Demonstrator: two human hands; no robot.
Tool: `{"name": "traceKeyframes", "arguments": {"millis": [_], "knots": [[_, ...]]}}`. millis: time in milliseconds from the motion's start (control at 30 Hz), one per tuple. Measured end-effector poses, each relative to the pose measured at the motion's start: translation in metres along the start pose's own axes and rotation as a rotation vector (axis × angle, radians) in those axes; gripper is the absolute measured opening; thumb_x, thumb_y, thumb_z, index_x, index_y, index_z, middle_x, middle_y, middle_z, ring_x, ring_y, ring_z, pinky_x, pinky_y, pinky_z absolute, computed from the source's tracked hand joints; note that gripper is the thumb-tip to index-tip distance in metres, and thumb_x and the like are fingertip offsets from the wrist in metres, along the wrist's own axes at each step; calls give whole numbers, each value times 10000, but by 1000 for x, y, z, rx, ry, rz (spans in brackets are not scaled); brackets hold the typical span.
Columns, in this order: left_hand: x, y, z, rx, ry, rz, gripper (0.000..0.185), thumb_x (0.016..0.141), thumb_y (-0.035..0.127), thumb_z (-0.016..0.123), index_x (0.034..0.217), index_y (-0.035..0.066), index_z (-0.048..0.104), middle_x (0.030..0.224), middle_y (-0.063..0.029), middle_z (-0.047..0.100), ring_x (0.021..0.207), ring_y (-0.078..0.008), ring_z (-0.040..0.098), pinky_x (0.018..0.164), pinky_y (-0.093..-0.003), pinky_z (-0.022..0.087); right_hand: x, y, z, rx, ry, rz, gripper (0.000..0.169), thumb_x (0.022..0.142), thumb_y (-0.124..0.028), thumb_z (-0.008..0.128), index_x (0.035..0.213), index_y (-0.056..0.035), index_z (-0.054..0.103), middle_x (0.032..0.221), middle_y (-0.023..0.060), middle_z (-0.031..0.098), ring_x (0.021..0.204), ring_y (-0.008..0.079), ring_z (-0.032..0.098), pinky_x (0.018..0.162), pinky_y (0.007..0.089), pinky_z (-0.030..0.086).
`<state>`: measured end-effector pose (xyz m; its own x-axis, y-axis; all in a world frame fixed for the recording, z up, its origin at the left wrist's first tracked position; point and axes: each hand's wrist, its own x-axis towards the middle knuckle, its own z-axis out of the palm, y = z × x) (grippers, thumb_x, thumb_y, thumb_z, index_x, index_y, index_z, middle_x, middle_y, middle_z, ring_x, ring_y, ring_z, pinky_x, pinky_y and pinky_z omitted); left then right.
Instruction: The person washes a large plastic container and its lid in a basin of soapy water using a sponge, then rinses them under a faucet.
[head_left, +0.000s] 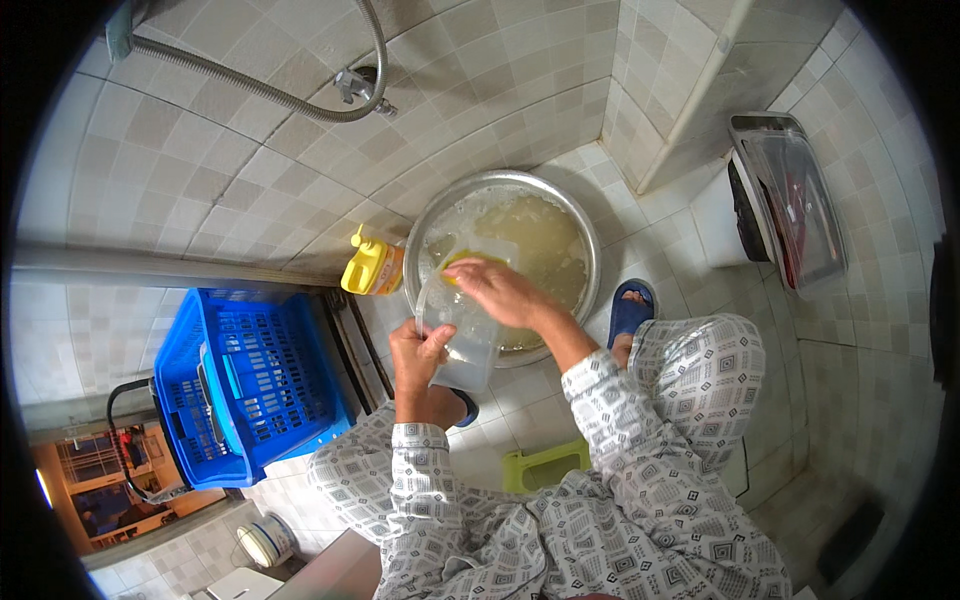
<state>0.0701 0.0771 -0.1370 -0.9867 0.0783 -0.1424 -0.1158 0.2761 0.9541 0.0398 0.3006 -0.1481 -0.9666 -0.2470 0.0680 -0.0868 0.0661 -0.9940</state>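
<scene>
My left hand grips the near-left rim of a clear plastic container, thumb on the inside. Over the container's far end lies my right hand, pressing a yellow sponge or cloth that shows only as a strip along the fingers. The container is tilted above a round metal basin, covering part of its near-left side. Cloudy, yellowish water with foam fills the basin. Just left of the basin stands a yellow pump-top jug of detergent, bearing writing.
A blue plastic basket stands at left. A lidded plastic bin is against the right wall. Between my slippered feet and body is a green plastic stool. A metal shower hose hangs from the tiled wall; a white bucket sits lower left.
</scene>
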Motion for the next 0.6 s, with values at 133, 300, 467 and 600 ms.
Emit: {"name": "traceKeyframes", "arguments": {"millis": [133,300,467,600], "knots": [[-6,19,-3,-84,-75,58,456,770,357,927,688,63,588,583,8,581,460,-74,522,414,-238,401,11,78,-45,-71,124,248,508,1076,-417,451,1281,-10,676,1395,145,621,1300,253,563,1112,364,403],[-11,27,-18,-175,-82,96,487,766,426,917,681,61,606,577,14,582,447,-70,505,405,-238,371,-8,136,-65,319,270,415,500,1041,-451,520,1351,-78,644,1421,92,608,1314,234,540,1123,393,385],[-4,17,-30,-179,39,89,560,803,561,843,712,69,591,552,13,556,409,-82,491,378,-243,368,-17,152,-57,974,355,593,753,967,-557,601,1545,-101,444,1581,81,434,1450,230,380,1192,476,272],[4,1,-30,-268,165,79,541,872,566,773,733,79,580,536,10,540,380,-91,473,354,-248,364,-26,160,-52,920,353,543,866,957,-575,609,1605,-77,323,1629,69,369,1494,239,319,1220,482,231]]}}
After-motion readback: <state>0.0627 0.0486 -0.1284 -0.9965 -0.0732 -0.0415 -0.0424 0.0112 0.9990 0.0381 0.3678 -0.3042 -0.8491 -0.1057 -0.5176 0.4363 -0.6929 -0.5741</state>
